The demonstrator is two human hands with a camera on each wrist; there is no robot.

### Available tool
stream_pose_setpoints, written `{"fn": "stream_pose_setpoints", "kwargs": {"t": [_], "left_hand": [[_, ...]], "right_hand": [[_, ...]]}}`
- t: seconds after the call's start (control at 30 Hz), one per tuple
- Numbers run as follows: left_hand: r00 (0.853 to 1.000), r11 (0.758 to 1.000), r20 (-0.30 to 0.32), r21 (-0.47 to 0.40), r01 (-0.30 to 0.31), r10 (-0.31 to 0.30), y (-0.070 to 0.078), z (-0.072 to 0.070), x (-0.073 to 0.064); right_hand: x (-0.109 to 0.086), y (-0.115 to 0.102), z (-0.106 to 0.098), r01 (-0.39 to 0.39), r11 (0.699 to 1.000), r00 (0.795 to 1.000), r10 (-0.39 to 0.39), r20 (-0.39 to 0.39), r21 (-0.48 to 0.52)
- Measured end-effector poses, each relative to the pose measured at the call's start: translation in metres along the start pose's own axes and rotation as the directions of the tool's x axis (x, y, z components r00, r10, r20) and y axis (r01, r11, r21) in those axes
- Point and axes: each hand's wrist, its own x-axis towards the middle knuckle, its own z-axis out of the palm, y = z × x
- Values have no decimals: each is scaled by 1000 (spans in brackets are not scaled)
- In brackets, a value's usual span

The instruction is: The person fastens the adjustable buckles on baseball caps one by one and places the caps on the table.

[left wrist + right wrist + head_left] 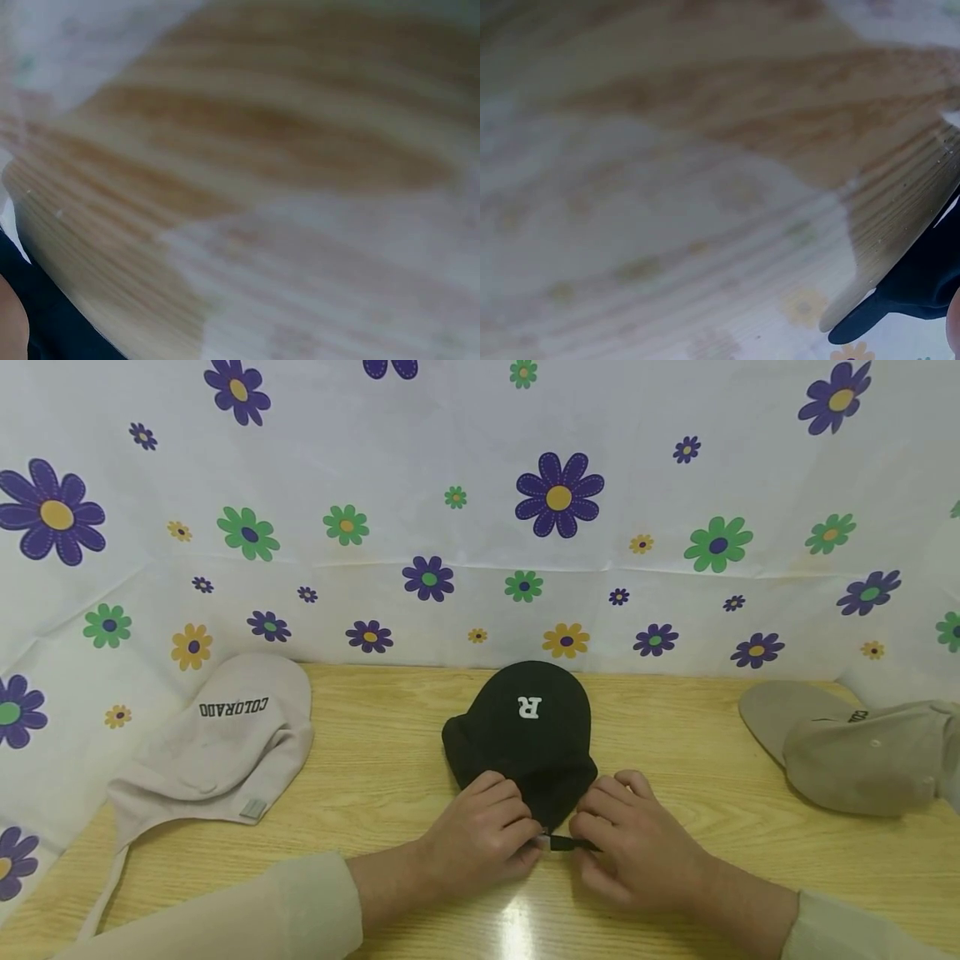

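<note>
A black baseball cap [528,735] with a white letter R, upside down in the head view, lies mid-table, its back opening toward me. My left hand [483,827] grips its back edge on the left, thumb and fingers close to a small silvery buckle [543,841]. On the other side, my right hand [637,847] pinches the black strap [564,843] that runs across from the buckle. Only a dark edge of the cap [56,311] shows in the left wrist view; the right wrist view has its black brim [862,319] and a fingertip.
To the left, a pale pink cap [232,735] reading COLORADO lies with its strap [105,893] trailing toward me. A khaki cap [862,760] sits at the right. Behind the wooden table [382,718] hangs a white flowered cloth [465,460].
</note>
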Motion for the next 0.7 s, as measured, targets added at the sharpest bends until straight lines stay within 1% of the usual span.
{"fn": "stream_pose_setpoints", "kwargs": {"t": [0.1, 0.27, 0.5, 0.7], "left_hand": [[1000, 1000, -3, 4, -5, 5, 0, 0, 0], [1000, 1000, 0, 3, 2, -2, 0, 0, -1], [1000, 1000, 10, -14, 27, -26, 1, 0, 0], [999, 999, 12, -17, 30, -30, 1, -1, 0]], "right_hand": [[-1, 0, -1, -27, 1000, 999, 27, 37, 6], [-1, 0, 0, -29, 999, 997, 29, 66, 12], [0, -2, 1, -24, 1000, 997, 22, 71, 16], [-1, -2, 1, -22, 1000, 997, 21, 73, 18]]}}
